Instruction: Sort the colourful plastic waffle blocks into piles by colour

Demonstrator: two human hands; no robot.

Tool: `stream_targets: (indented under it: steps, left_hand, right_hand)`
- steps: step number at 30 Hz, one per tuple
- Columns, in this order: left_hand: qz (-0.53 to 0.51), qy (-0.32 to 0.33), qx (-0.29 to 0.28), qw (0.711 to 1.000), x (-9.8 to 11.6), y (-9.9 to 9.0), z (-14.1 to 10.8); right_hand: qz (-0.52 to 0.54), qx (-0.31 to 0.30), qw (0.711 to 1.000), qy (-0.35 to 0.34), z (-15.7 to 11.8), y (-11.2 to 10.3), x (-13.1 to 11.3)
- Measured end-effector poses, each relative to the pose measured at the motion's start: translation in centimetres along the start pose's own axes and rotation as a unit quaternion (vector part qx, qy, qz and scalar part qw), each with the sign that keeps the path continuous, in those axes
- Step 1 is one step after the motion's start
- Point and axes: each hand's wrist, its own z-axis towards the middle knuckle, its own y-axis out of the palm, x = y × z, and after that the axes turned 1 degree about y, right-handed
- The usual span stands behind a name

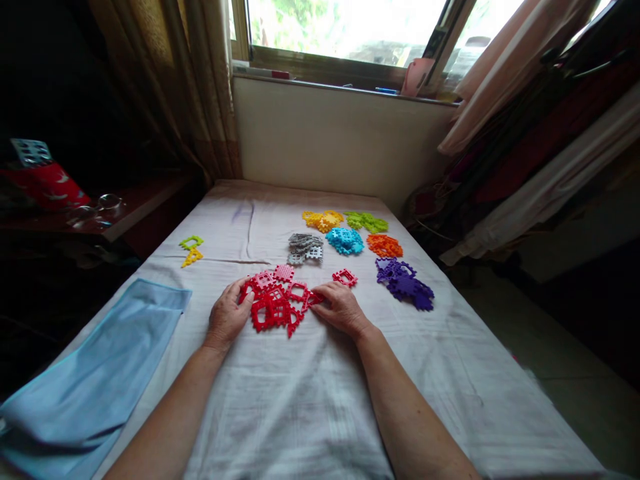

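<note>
A loose heap of red interlocking plastic building pieces (277,313) lies on the white sheet between my hands. Some are open square frames, others triangular, all with toothed edges. My left hand (230,312) cups the heap's left side, thumb and fingers closed about a red piece at its edge. At the opposite side, my right hand (340,308) has its fingers bent together over another red piece (314,299), partly covering it. Just beyond the right hand's knuckles lies a single pinkish-red square frame (345,277).
Farther back sit grey (305,248), yellow (323,220), light blue (345,241), green (367,221), orange (385,245) and purple (405,283) piles. At left are a green frame (191,242), a yellow triangle (192,257) and a folded blue cloth (100,373). A wall (320,140) bounds the back.
</note>
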Motion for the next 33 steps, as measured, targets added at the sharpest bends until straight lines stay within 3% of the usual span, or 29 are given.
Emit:
stream_targets:
  steps: [10, 14, 19, 23, 28, 33]
  left_hand:
    - [0.007, 0.021, -0.003, 1.000, -0.5, 0.1, 0.1]
    - [0.049, 0.095, 0.005, 0.994, 0.4, 0.2, -0.4]
    - [0.083, 0.186, -0.066, 0.977, 2.2, 0.8, -1.2]
    - [0.068, 0.169, -0.076, 0.980, 2.1, 1.1, -1.1]
    - [0.032, 0.145, -0.059, 0.987, 1.3, 0.9, -0.6]
    - [0.003, 0.104, -0.037, 0.994, 0.7, 0.9, -0.4]
  right_hand:
    - [0.111, 0.033, 0.993, 0.030, 0.2, -0.1, -0.3]
    - [0.098, 0.038, 0.994, 0.026, 0.3, 0.4, -0.2]
    - [0.045, 0.024, 0.999, 0.013, 0.5, 0.7, -0.1]
    - [0.080, 0.081, 0.990, 0.083, 0.3, -0.1, 0.6]
    - [0.016, 0.199, 0.954, 0.223, -0.1, -1.3, 2.9]
    - [-0.036, 0.217, 0.933, 0.284, -0.4, -1.2, 4.6]
